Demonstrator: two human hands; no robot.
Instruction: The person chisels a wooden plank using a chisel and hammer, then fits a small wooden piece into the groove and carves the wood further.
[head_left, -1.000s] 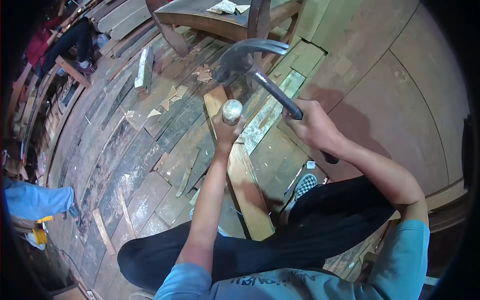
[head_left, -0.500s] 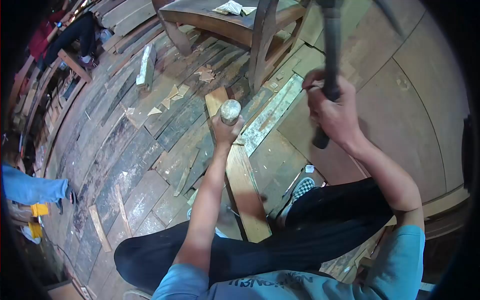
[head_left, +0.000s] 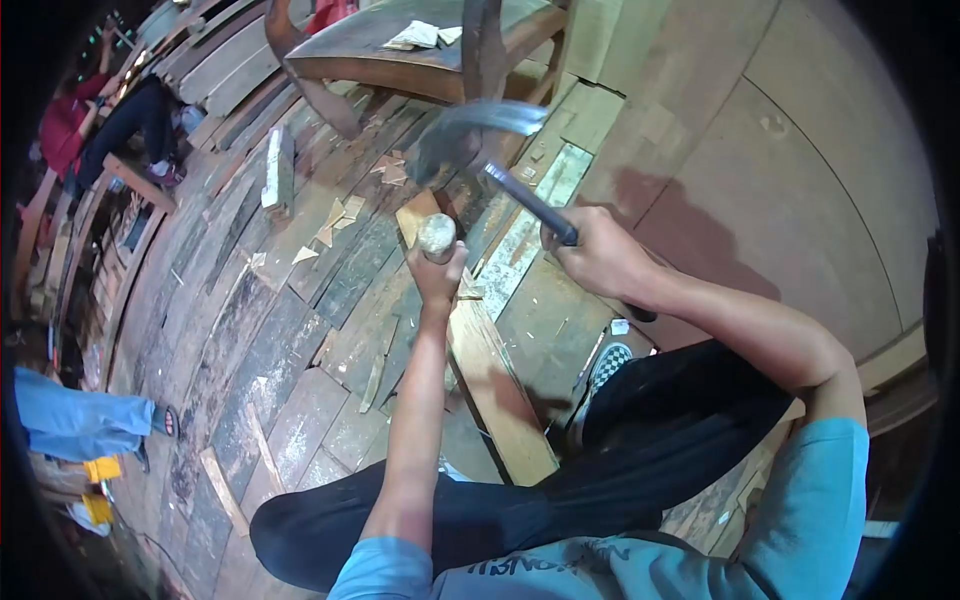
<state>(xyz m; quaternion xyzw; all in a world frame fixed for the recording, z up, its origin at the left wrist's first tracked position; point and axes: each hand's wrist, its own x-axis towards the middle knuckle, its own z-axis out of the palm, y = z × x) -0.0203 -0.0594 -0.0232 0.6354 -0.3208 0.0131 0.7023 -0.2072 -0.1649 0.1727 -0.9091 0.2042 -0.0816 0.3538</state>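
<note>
My left hand (head_left: 437, 275) is wrapped around the upright handle of a chisel (head_left: 437, 236), whose pale round butt faces up. The chisel's blade is hidden below my fist, over a long wooden board (head_left: 495, 380). A loose sliver lies on the board beside that hand. My right hand (head_left: 605, 255) grips the dark handle of a claw hammer (head_left: 530, 204). Blurred by motion, the hammer's head hangs above and a little right of the chisel's butt, apart from it. The board runs from between my legs to beyond my left hand.
A wooden chair (head_left: 390, 70) with scraps on its seat stands ahead. A whitish strip (head_left: 535, 230) lies right of the board. Wood offcuts (head_left: 335, 220) and a pale block (head_left: 279, 170) are on the plank floor. Other people (head_left: 85, 410) are at the left.
My right hand has come down and left, swinging the hammer from high at the right toward the chisel. My left hand still holds the chisel on the board. The view has shifted slightly.
</note>
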